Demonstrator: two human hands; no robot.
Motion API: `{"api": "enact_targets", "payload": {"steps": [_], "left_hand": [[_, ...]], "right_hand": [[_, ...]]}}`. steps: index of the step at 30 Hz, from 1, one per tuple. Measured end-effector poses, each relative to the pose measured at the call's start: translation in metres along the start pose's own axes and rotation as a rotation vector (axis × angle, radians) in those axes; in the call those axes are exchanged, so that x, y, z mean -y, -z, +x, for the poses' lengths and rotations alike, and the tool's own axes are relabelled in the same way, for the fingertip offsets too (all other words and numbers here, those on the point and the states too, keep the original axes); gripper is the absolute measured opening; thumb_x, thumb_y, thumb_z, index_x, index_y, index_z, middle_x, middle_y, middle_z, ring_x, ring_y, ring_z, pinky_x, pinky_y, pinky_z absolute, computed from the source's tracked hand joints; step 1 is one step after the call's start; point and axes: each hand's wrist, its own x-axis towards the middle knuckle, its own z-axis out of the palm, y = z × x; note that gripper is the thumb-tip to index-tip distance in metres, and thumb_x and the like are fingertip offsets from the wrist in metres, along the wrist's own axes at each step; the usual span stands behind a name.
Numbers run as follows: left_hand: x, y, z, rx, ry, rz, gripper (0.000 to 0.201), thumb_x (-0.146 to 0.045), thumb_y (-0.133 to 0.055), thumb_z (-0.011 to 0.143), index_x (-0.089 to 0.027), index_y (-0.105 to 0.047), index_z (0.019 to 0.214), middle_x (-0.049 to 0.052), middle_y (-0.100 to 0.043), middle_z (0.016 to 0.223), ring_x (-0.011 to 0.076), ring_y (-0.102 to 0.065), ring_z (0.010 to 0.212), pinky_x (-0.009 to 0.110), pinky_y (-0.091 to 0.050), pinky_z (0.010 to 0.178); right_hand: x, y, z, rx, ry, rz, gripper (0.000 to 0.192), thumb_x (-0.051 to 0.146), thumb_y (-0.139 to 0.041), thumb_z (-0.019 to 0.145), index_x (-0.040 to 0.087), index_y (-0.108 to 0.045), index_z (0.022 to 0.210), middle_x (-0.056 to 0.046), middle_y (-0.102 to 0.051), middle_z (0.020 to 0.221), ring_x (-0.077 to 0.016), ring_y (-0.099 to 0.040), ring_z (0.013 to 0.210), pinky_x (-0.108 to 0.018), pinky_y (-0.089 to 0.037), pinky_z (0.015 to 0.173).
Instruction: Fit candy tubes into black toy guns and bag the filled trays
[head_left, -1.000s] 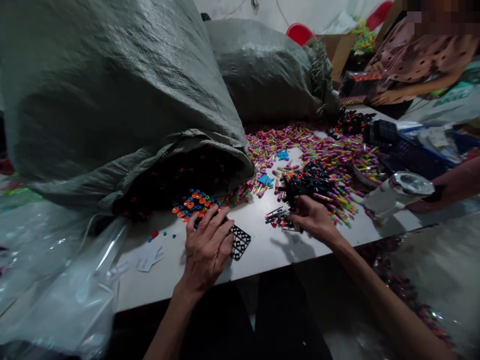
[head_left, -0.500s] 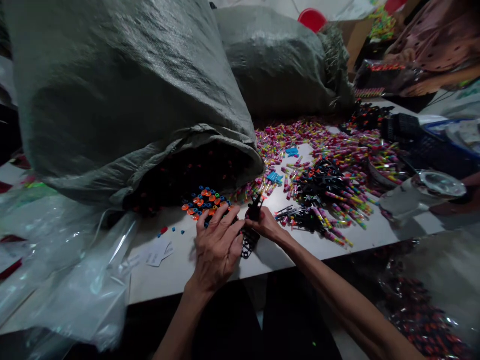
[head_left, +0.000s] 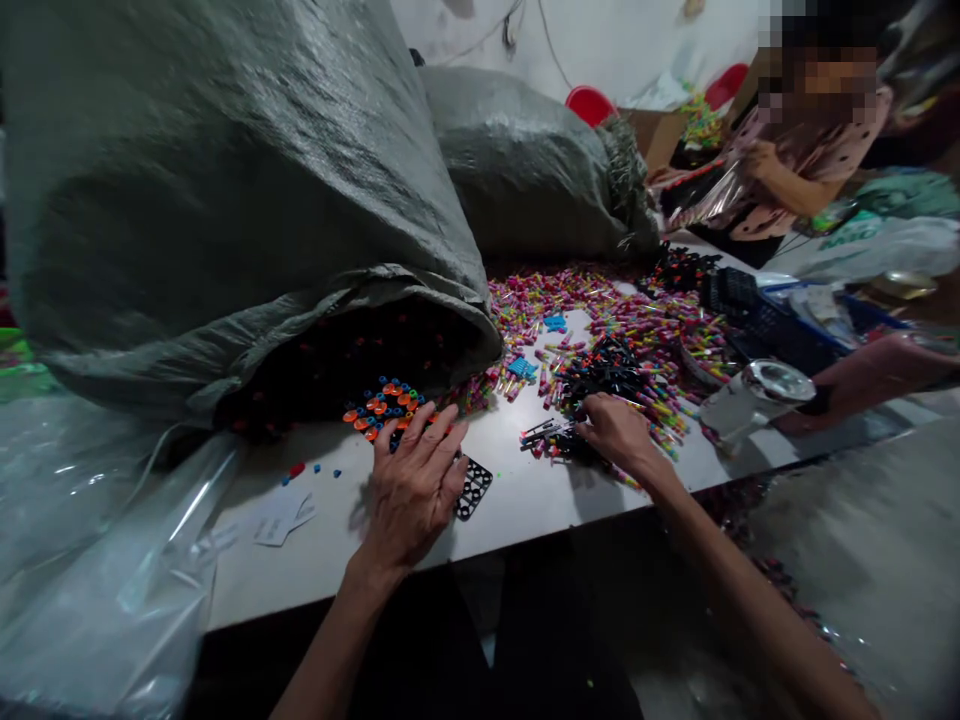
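Note:
My left hand [head_left: 416,485] lies palm down with its fingers stretched and spread. It rests over a black perforated plate [head_left: 474,488], whose right end shows past the thumb. Just beyond the fingertips is a cluster of orange and blue small round pieces [head_left: 384,402]. My right hand [head_left: 619,435] is at the near edge of a heap of thin black plastic parts [head_left: 604,368], its fingers curled down; what they pinch, if anything, is hidden. Multicoloured small tubes [head_left: 667,425] lie mixed in beside this heap.
A large grey-green sack [head_left: 247,190] opens onto the white table [head_left: 525,510]; a second sack [head_left: 525,165] lies behind. At right stand a metallic white cylinder [head_left: 757,395] and a blue basket [head_left: 795,330]. Clear plastic bags [head_left: 97,560] cover the left. A co-worker [head_left: 802,170] handles a clear bag.
My right hand has moved right, from the plate to the black heap; the upright black piece it held is no longer seen there. My left hand stays over the plate. The view has tilted up.

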Motion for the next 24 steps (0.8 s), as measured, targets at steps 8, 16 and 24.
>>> {"api": "enact_targets", "payload": {"steps": [8, 16, 24], "left_hand": [[-0.002, -0.001, 0.001, 0.000, 0.017, 0.002, 0.036, -0.024, -0.040, 0.090, -0.019, -0.053, 0.123, 0.007, -0.049, 0.135, 0.0256, -0.035, 0.131, 0.052, -0.023, 0.105], [-0.002, 0.002, -0.002, -0.054, 0.030, 0.068, 0.035, -0.024, -0.042, 0.088, -0.021, -0.056, 0.120, 0.007, -0.056, 0.129, 0.0255, -0.041, 0.127, 0.050, -0.027, 0.103], [0.021, -0.051, -0.026, -0.301, -0.052, 0.325, 0.039, -0.050, -0.044, 0.082, -0.032, -0.061, 0.112, -0.004, -0.058, 0.126, 0.0244, -0.052, 0.116, 0.048, -0.038, 0.092]], "right_hand": [[-0.010, -0.025, 0.029, 0.094, 0.133, -0.036, 0.021, 0.010, -0.046, 0.082, 0.015, -0.066, 0.088, -0.013, -0.061, 0.099, -0.0211, -0.058, 0.088, -0.029, -0.036, 0.071], [0.014, -0.009, 0.032, -0.080, 0.153, 0.780, 0.024, 0.039, -0.048, 0.080, 0.018, -0.057, 0.084, -0.002, -0.061, 0.071, -0.0176, -0.058, 0.063, -0.027, -0.044, 0.056], [0.061, -0.076, 0.034, -0.110, -0.030, 1.135, 0.031, 0.058, -0.054, 0.063, 0.029, -0.063, 0.069, -0.006, -0.061, 0.058, -0.0273, -0.060, 0.054, -0.038, -0.049, 0.050]]}}
